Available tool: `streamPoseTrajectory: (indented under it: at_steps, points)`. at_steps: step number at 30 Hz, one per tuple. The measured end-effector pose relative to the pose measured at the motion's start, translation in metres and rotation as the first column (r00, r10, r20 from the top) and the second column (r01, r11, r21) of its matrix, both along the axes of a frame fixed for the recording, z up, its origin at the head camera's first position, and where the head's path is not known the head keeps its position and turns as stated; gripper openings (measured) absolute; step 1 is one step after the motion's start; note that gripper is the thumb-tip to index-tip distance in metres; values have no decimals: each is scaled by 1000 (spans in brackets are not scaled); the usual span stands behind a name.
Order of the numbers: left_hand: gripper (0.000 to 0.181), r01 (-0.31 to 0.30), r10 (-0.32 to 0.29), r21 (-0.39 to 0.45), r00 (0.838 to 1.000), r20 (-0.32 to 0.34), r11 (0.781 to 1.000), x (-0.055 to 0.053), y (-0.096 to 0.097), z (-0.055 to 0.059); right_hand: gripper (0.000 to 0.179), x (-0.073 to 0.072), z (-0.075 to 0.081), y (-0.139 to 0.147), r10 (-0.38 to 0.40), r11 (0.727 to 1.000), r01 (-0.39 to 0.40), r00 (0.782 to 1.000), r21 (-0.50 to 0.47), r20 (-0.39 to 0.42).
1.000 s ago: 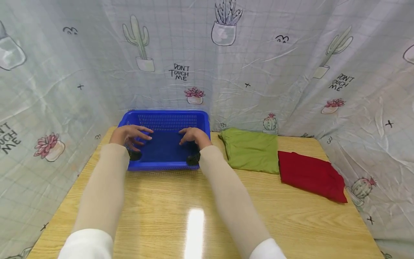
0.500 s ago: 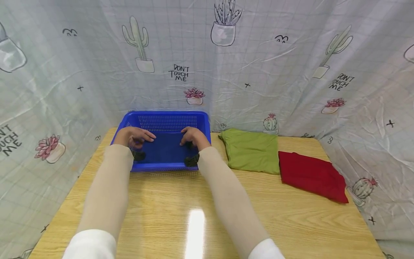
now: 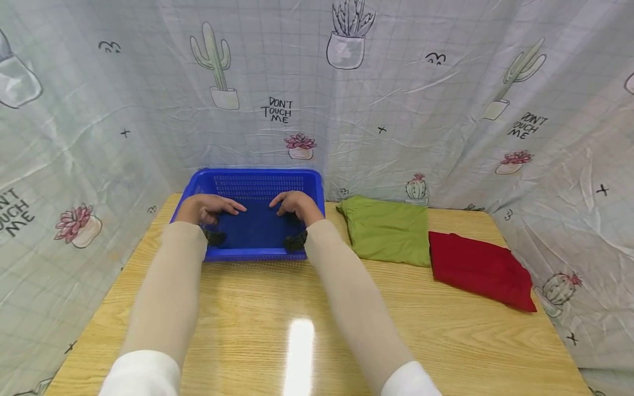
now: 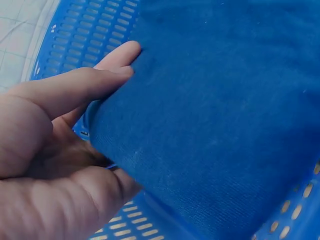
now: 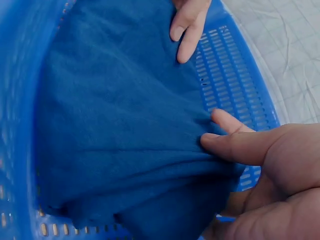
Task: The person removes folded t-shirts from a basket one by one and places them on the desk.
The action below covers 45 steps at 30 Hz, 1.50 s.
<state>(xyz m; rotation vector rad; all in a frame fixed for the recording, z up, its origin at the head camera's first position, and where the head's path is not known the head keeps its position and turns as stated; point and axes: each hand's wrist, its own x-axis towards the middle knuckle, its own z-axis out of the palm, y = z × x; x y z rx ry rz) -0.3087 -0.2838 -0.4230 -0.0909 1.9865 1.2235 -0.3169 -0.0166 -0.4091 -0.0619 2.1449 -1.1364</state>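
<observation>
A dark blue folded cloth [image 3: 255, 226] lies inside a blue plastic basket [image 3: 262, 254] with slotted walls. My left hand [image 3: 212, 204] holds the cloth's left edge; in the left wrist view that edge of the blue cloth [image 4: 210, 115] sits between the fingers above and the thumb below. At the right edge, my right hand [image 3: 298, 205] grips the cloth. Creases in the blue cloth [image 5: 125, 125] run towards its fingertips in the right wrist view. The cloth's underside is hidden.
Right of the basket, a folded green cloth [image 3: 388, 228] lies on the wooden table [image 3: 247, 330]. A folded red cloth [image 3: 477, 269] lies beyond it near the table's right edge. A cactus-print curtain [image 3: 356, 126] hangs behind and at both sides.
Both hands have drawn inward over the blue cloth, their spread fingers coming together at its edges. The basket and the green and red cloths have stayed in place.
</observation>
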Motion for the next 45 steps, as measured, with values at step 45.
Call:
streamPoseTrajectory:
  at_steps: [45]
  points:
    - [65, -70, 65, -163, 997, -36, 984, -4, 6, -16, 58, -21, -24, 11, 190, 979, -195, 977, 56, 95]
